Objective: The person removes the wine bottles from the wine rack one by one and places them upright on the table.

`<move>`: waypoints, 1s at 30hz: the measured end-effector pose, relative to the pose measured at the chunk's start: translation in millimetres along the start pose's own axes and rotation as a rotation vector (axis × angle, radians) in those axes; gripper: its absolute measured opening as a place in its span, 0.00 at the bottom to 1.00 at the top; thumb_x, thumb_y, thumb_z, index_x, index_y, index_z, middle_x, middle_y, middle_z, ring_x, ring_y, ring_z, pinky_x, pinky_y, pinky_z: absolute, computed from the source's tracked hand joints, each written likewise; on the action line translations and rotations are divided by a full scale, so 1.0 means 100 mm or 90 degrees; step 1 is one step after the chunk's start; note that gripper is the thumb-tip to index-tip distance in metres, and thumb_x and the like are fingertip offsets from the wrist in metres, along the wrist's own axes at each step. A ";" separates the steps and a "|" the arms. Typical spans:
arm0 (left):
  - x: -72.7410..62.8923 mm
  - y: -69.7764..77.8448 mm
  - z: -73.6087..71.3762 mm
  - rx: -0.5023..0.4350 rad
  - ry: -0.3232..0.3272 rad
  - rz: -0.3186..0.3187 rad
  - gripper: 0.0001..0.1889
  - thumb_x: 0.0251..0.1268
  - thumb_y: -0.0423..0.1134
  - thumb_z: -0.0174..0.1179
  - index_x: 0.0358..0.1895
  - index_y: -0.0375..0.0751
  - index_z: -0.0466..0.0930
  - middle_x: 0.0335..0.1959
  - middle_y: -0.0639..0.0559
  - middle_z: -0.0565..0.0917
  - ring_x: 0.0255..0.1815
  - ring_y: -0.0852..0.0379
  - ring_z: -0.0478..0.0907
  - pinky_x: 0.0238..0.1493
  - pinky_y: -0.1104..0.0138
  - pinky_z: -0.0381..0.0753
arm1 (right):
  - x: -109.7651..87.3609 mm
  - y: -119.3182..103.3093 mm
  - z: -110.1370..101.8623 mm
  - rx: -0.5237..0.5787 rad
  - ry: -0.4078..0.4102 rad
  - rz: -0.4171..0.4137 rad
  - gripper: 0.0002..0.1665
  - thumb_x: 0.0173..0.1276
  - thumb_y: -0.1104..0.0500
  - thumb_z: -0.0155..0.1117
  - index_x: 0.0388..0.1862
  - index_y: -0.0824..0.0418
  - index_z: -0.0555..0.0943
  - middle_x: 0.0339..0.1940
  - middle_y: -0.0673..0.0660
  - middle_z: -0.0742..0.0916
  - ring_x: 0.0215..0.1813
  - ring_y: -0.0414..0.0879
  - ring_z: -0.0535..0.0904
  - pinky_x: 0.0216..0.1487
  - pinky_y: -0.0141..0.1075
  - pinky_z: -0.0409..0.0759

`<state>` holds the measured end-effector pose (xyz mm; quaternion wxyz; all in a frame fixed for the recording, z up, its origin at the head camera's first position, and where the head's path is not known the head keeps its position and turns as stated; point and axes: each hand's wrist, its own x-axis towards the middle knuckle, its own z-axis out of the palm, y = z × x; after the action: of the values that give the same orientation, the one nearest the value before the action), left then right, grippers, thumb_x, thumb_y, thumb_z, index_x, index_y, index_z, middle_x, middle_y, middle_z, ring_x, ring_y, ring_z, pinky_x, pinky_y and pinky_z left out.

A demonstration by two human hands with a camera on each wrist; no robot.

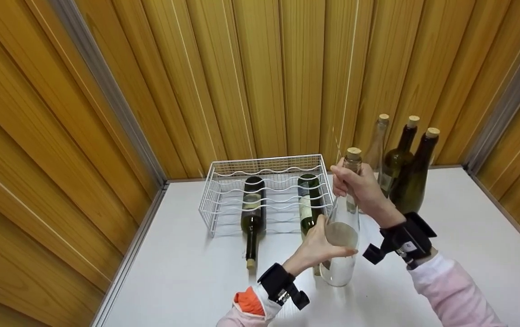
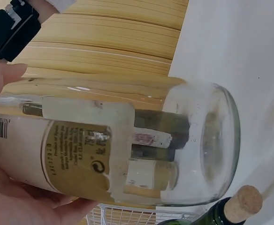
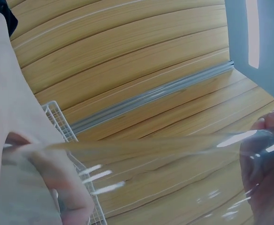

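Both hands hold one clear glass bottle (image 1: 339, 274) with a cork in its mouth. Its cork end points up and away in the head view; whether the base touches the table cannot be told. My right hand (image 1: 369, 188) grips the neck just under the cork. Lower down, my left hand (image 1: 317, 245) wraps round the body, thumb on the near side. A tan and white label (image 2: 80, 154) shows on the bottle in the left wrist view. Just left of it, a green bottle (image 1: 307, 193) lies in a white wire rack (image 1: 267, 159), partly hidden by my left hand.
A dark corked bottle (image 1: 252, 213) lies in the rack, its neck toward me. Behind my right hand stand a clear corked bottle (image 1: 376, 145), a brown one (image 1: 397, 159) and a dark green one (image 1: 414, 177). Wood-patterned walls (image 1: 260, 81) enclose the white table (image 1: 173, 281).
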<state>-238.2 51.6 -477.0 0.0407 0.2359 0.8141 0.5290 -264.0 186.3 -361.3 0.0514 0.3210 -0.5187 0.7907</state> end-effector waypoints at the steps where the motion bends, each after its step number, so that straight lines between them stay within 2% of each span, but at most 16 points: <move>1: 0.00 0.00 0.00 0.000 -0.002 0.000 0.36 0.30 0.52 0.75 0.45 0.49 0.62 0.36 0.57 0.73 0.38 0.61 0.73 0.38 0.69 0.73 | 0.00 0.00 0.01 -0.005 -0.004 -0.002 0.11 0.66 0.69 0.50 0.22 0.64 0.69 0.12 0.56 0.64 0.14 0.43 0.60 0.16 0.30 0.63; 7: 0.01 -0.03 -0.02 -0.018 -0.020 0.009 0.37 0.30 0.51 0.75 0.46 0.51 0.62 0.38 0.59 0.74 0.40 0.63 0.72 0.41 0.69 0.71 | -0.02 0.00 0.05 -0.032 -0.018 -0.015 0.11 0.65 0.70 0.50 0.22 0.66 0.68 0.12 0.56 0.65 0.14 0.44 0.61 0.16 0.30 0.64; 14: 0.02 -0.07 -0.06 -0.029 -0.044 0.063 0.42 0.31 0.51 0.76 0.53 0.50 0.60 0.44 0.59 0.73 0.44 0.63 0.71 0.45 0.68 0.70 | -0.03 -0.01 0.03 -0.038 -0.020 -0.016 0.12 0.65 0.70 0.48 0.20 0.65 0.66 0.11 0.57 0.65 0.14 0.44 0.61 0.16 0.32 0.65; 18: 0.03 -0.10 -0.10 -0.051 -0.026 0.105 0.41 0.35 0.48 0.75 0.55 0.46 0.61 0.47 0.58 0.72 0.48 0.62 0.69 0.50 0.66 0.68 | -0.05 -0.02 0.00 -0.062 -0.021 -0.011 0.12 0.65 0.69 0.49 0.21 0.67 0.65 0.11 0.57 0.65 0.14 0.44 0.61 0.16 0.34 0.65; 23: 0.04 -0.13 -0.15 -0.099 0.011 0.165 0.35 0.41 0.43 0.73 0.53 0.40 0.64 0.48 0.52 0.74 0.51 0.58 0.69 0.54 0.62 0.65 | -0.07 -0.04 -0.07 -0.093 -0.014 -0.022 0.12 0.66 0.68 0.50 0.22 0.69 0.65 0.11 0.58 0.66 0.14 0.45 0.62 0.16 0.34 0.67; 25: 0.03 -0.14 -0.16 -0.106 0.016 0.166 0.33 0.42 0.43 0.72 0.52 0.41 0.65 0.47 0.52 0.74 0.51 0.57 0.69 0.53 0.63 0.66 | -0.07 -0.05 -0.11 -0.097 -0.010 -0.027 0.12 0.66 0.69 0.50 0.22 0.70 0.66 0.11 0.58 0.67 0.14 0.45 0.63 0.17 0.34 0.68; 30: 0.00 -0.19 -0.17 -0.094 0.013 0.148 0.30 0.43 0.43 0.72 0.50 0.43 0.66 0.44 0.58 0.74 0.49 0.53 0.70 0.49 0.65 0.69 | -0.08 -0.06 -0.21 -0.098 0.000 -0.031 0.11 0.65 0.70 0.49 0.22 0.68 0.67 0.11 0.57 0.68 0.14 0.44 0.63 0.16 0.33 0.67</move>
<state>-250.3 30.7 -485.9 -0.0119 0.3201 0.7405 0.5908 -264.7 208.7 -366.3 0.0952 0.3290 -0.5702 0.7467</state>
